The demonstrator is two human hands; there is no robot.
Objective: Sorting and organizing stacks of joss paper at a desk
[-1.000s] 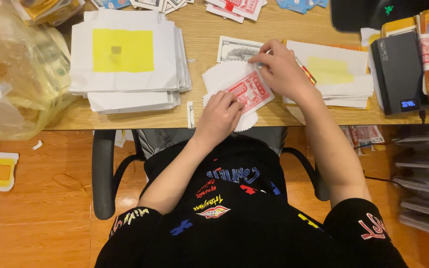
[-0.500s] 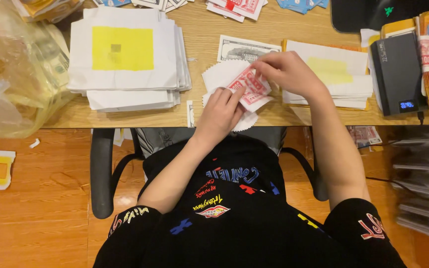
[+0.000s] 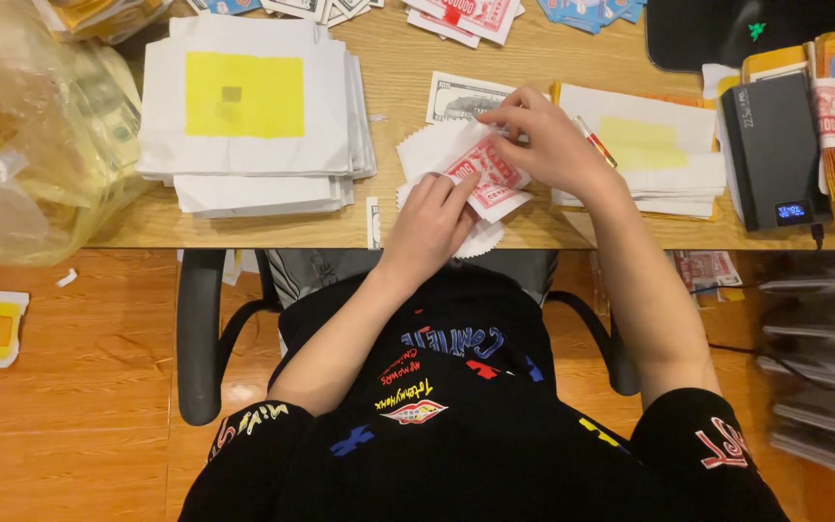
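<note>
A red printed note lies on a small pile of white paper sheets at the front middle of the wooden desk. My left hand rests on the white sheets, its fingertips pinching the note's lower left edge. From the right, my right hand covers the note's upper right part, fingers curled over its top edge. A green and white banknote lies flat just behind the pile.
A thick stack of white envelopes with a yellow square stands to the left, a thinner one to the right. A black box with a blue display sits far right, a filled plastic bag far left. More notes line the back edge.
My right hand's fingers moved from the top of the white sheets onto the red note and shifted slightly. The left hand stayed in place.
</note>
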